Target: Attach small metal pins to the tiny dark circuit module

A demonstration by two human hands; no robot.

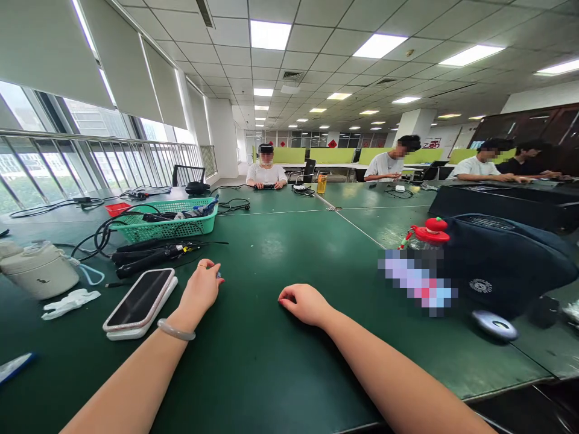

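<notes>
Two bare hands work over a dark green, glossy counter (pixel 266 367). The left hand (pixel 201 286), just left of the frame's centre, has its fingers bent in a pinch around one tiny bluish-grey object (pixel 219 275); the fingers hide most of it, so its shape is hard to make out. The right hand (pixel 307 303), near the lower centre, is loosely curled, thumb and forefinger close together; whether anything sits inside it, I cannot tell. Both forearms are cut off by the bottom edge. One pale, translucent round bangle (pixel 176 330) circles the left wrist. Left of that wrist lie two stacked slabs: a pink-rimmed phone with a black screen (pixel 141 298) above a white flat slab (pixel 158 319), mostly covered. Behind, one mint-green perforated plastic basket (pixel 169 228) holds dark items too jumbled to count. At right, a pixelated patch (pixel 418 283) hides whatever lies before one red-lidded clear bottle (pixel 429 238). Four other people (pixel 266 175) appear in the background, faces blurred.
</notes>
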